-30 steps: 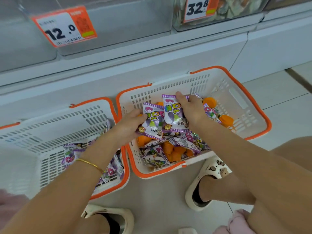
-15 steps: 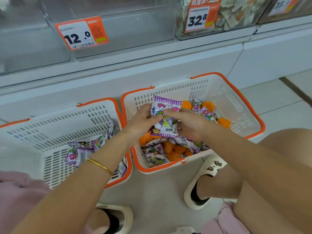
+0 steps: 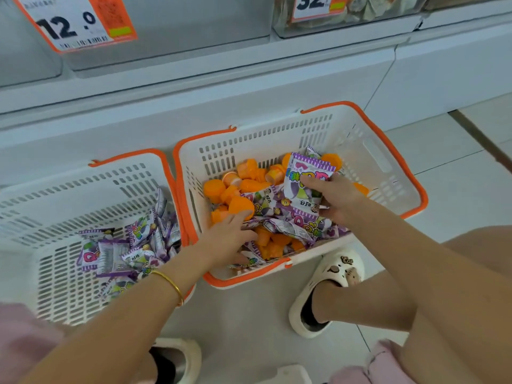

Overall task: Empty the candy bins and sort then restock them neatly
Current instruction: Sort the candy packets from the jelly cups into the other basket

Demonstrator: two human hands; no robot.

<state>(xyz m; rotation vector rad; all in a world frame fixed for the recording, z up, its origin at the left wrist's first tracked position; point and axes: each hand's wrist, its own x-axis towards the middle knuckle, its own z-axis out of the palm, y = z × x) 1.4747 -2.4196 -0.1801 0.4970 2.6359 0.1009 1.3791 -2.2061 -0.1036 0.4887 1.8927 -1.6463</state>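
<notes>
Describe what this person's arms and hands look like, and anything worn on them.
Both forearms are bare to the frame edge: no sleeves, no gloves. The left hand has a thin, plain gold bangle round its wrist. The right hand and its wrist carry no watch or bracelet. No ring shows on the fingers in view.

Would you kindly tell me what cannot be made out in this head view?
Head view:
- The right price tag: cut off by the top edge.
- Small print on the 12.0 tag: blurred, too small.
- What lies under the left hand: hidden by its palm.
- How many purple packets the right hand grips: overlapped.
</notes>
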